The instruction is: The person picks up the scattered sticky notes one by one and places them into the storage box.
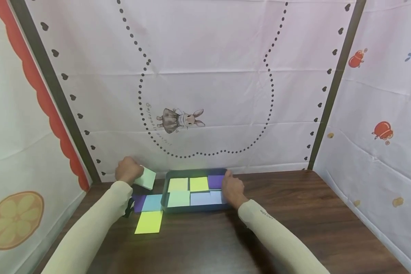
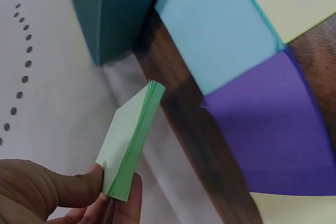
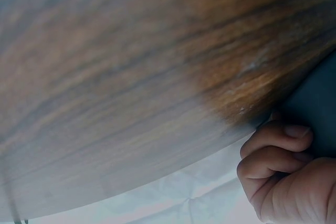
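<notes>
My left hand (image 1: 128, 170) pinches a pale green sticky note pad (image 1: 146, 177) between thumb and fingers, raised at the left of a dark tray. In the left wrist view the pad (image 2: 128, 140) is tilted, its layered edge showing. My right hand (image 1: 233, 189) grips the right side of the dark tray (image 1: 196, 208); its curled fingers (image 3: 275, 148) lie against the tray's outer wall in the right wrist view. Inside the tray sit two rows of note pads: pale yellow (image 1: 178, 185), bright yellow (image 1: 199, 184) and purple (image 1: 215, 182) behind, green (image 1: 179, 198) and light blue (image 1: 200, 198) in front.
Left of the tray, on the brown wooden table (image 1: 205, 243), lie a blue pad (image 1: 152, 203), a purple pad (image 2: 273, 129) and a yellow pad (image 1: 148, 222). A printed white cloth (image 1: 209, 95) hangs behind the table and along both sides.
</notes>
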The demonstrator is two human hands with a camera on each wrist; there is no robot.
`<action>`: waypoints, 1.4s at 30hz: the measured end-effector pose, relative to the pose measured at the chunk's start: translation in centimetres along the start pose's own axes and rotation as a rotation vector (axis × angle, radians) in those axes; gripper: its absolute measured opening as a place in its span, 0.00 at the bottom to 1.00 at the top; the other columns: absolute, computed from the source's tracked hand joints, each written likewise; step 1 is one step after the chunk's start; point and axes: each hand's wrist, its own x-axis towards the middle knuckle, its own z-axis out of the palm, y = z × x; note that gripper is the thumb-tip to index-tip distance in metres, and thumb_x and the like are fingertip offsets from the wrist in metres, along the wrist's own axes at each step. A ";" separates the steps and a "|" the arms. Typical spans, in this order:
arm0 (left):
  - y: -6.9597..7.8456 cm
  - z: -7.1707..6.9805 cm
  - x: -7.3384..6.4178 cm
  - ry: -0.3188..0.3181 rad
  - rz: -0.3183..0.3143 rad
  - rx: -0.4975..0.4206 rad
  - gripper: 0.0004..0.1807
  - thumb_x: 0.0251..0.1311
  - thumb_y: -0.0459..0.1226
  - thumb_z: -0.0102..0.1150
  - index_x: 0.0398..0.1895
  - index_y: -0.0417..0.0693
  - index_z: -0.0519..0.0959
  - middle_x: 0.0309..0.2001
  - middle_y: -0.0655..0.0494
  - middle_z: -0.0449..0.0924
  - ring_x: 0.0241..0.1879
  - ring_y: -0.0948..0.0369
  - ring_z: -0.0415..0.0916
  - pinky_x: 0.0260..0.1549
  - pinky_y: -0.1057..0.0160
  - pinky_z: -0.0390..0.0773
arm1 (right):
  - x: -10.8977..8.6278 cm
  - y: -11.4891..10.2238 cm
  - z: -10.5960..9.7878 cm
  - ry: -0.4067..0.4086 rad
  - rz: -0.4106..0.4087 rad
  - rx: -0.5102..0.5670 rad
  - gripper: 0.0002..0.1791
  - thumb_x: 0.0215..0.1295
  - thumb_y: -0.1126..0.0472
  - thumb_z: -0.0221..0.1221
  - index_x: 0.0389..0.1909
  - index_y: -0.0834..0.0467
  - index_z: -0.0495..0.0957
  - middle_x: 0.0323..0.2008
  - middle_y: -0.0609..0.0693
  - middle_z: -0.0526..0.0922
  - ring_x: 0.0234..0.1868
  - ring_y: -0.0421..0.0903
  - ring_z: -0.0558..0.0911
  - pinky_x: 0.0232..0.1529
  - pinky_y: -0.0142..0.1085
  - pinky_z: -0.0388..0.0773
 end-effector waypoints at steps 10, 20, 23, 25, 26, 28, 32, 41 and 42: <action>2.4 -0.8 0.0 0.016 0.016 -0.033 0.09 0.66 0.35 0.57 0.40 0.36 0.82 0.39 0.39 0.85 0.37 0.48 0.78 0.34 0.55 0.73 | 0.8 0.6 2.2 0.042 -0.006 0.044 0.07 0.79 0.66 0.54 0.51 0.62 0.68 0.28 0.64 0.87 0.30 0.61 0.90 0.27 0.51 0.87; 4.4 -1.0 0.0 0.043 0.086 -0.069 0.12 0.65 0.33 0.58 0.46 0.32 0.83 0.43 0.37 0.85 0.38 0.48 0.79 0.34 0.57 0.73 | 0.9 0.2 1.2 0.047 0.030 0.012 0.05 0.79 0.66 0.54 0.48 0.62 0.68 0.27 0.64 0.87 0.29 0.60 0.90 0.27 0.50 0.87; 5.4 -0.9 -0.3 0.024 0.090 -0.094 0.12 0.66 0.32 0.58 0.47 0.32 0.83 0.45 0.37 0.85 0.39 0.48 0.78 0.34 0.58 0.73 | 1.2 0.2 1.5 0.017 0.037 0.011 0.05 0.81 0.66 0.54 0.50 0.62 0.68 0.27 0.64 0.87 0.30 0.60 0.91 0.27 0.50 0.87; 6.1 -0.8 -0.6 0.008 0.094 -0.113 0.11 0.67 0.31 0.57 0.45 0.32 0.83 0.46 0.37 0.85 0.39 0.49 0.78 0.34 0.59 0.74 | 1.6 0.3 2.2 0.016 0.034 0.001 0.05 0.81 0.65 0.54 0.50 0.62 0.68 0.27 0.64 0.86 0.30 0.60 0.90 0.26 0.50 0.86; 6.5 -0.7 -0.7 0.004 0.091 -0.121 0.10 0.67 0.31 0.58 0.45 0.33 0.84 0.46 0.37 0.86 0.39 0.49 0.78 0.33 0.60 0.74 | 1.7 0.4 2.5 0.011 0.032 -0.002 0.05 0.82 0.65 0.53 0.50 0.62 0.68 0.27 0.64 0.86 0.30 0.60 0.90 0.26 0.50 0.86; 7.3 -0.3 -1.0 -0.005 0.088 -0.130 0.10 0.67 0.30 0.58 0.45 0.33 0.84 0.48 0.37 0.86 0.39 0.50 0.79 0.33 0.61 0.75 | 1.8 0.5 2.8 0.007 0.030 0.000 0.06 0.82 0.65 0.53 0.51 0.62 0.67 0.28 0.64 0.86 0.31 0.61 0.91 0.26 0.50 0.86; 8.8 0.8 -1.2 -0.025 0.108 -0.140 0.14 0.65 0.29 0.57 0.50 0.34 0.85 0.52 0.37 0.87 0.43 0.49 0.80 0.35 0.62 0.76 | 1.9 0.6 3.0 0.011 0.023 0.016 0.07 0.81 0.65 0.53 0.52 0.62 0.68 0.29 0.64 0.87 0.32 0.62 0.91 0.29 0.52 0.88; 11.2 4.7 -1.4 -0.139 0.182 -0.259 0.17 0.61 0.25 0.61 0.20 0.49 0.68 0.22 0.58 0.67 0.25 0.58 0.68 0.25 0.62 0.70 | 1.2 0.5 2.1 0.034 0.016 0.040 0.06 0.79 0.66 0.54 0.50 0.62 0.68 0.32 0.66 0.89 0.34 0.65 0.92 0.31 0.54 0.89; 11.4 5.1 -1.5 -0.160 0.181 -0.276 0.20 0.61 0.25 0.61 0.18 0.50 0.65 0.20 0.59 0.64 0.22 0.59 0.66 0.23 0.63 0.69 | 1.1 0.4 2.0 0.036 0.019 0.036 0.06 0.79 0.66 0.53 0.50 0.62 0.68 0.32 0.66 0.89 0.34 0.64 0.92 0.30 0.54 0.89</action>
